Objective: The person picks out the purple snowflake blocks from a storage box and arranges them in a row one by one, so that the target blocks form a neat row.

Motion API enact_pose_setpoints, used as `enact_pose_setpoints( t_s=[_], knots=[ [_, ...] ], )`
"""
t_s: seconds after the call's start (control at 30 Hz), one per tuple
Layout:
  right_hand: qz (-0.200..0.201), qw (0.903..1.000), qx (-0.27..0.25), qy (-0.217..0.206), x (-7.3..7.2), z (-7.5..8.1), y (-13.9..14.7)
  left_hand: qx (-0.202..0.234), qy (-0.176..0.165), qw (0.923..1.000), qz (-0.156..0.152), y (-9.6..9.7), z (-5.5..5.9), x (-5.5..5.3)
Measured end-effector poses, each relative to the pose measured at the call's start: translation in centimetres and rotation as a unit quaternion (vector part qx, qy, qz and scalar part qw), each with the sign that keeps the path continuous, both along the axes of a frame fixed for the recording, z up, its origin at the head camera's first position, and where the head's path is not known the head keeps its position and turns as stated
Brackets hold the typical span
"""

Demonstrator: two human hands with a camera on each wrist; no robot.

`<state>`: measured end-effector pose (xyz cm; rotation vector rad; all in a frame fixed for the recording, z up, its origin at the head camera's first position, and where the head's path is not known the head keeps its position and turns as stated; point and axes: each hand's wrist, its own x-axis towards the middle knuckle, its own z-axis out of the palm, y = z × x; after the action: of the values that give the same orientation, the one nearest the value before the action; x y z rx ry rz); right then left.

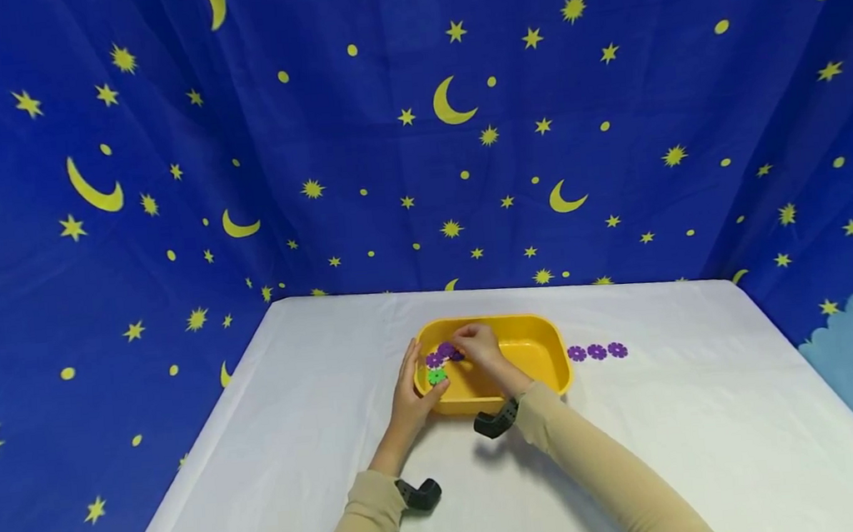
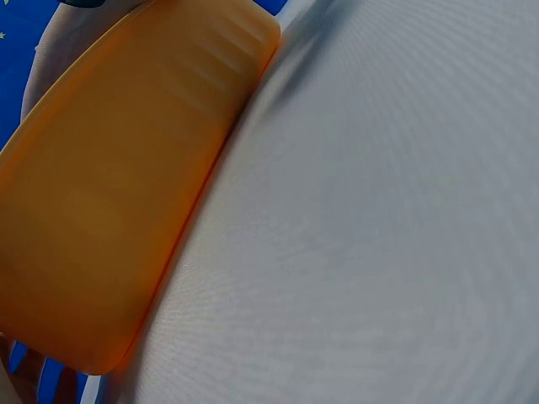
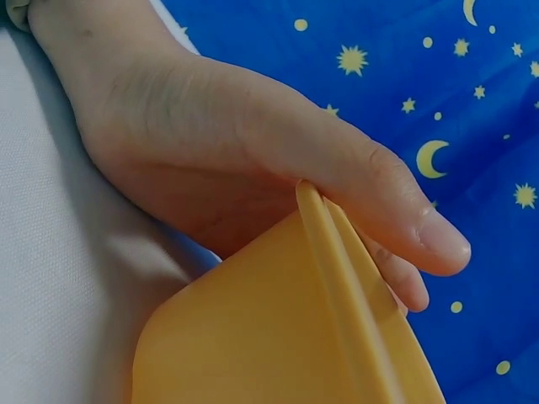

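Note:
In the head view, a yellow plastic tub (image 1: 530, 345) stands on the table. My left hand (image 1: 409, 397) grips its left end, fingers along the outer wall and thumb over the rim. The right wrist view shows that hand (image 3: 227, 139) at the tub corner (image 3: 253, 320). My right hand (image 1: 480, 347) reaches over the tub with curled fingers, pinching a small purple flower-shaped disc (image 1: 458, 354) that its fingertips partly hide. Beside it in the tub lie purple discs (image 1: 434, 360) and a green disc (image 1: 437, 376). The left wrist view shows mostly the tub's outer wall (image 2: 109, 185).
Right of the tub, purple flower-shaped discs (image 1: 597, 352) lie in a row on the white-covered table (image 1: 679, 413). A blue curtain (image 1: 355, 121) with yellow moons and stars hangs behind and at the sides. Each wrist wears a black camera mount (image 1: 420, 494).

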<state>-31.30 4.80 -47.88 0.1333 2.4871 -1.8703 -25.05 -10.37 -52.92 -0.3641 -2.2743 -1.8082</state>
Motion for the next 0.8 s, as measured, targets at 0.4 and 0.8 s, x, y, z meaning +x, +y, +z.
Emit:
enact_pose_setpoints(
  t_s=[0.4,0.8],
  knots=[
    [0.028,0.9984,-0.020,-0.044,0.5,0.1,-0.4,-0.002,-0.004,1.0000,-0.004,0.3,1.9,1.1],
    [0.103,0.9914,-0.047,-0.066,0.3,0.1,-0.9,0.003,-0.009,0.9998,-0.015,0.4,3.4,2.0]
  ],
)
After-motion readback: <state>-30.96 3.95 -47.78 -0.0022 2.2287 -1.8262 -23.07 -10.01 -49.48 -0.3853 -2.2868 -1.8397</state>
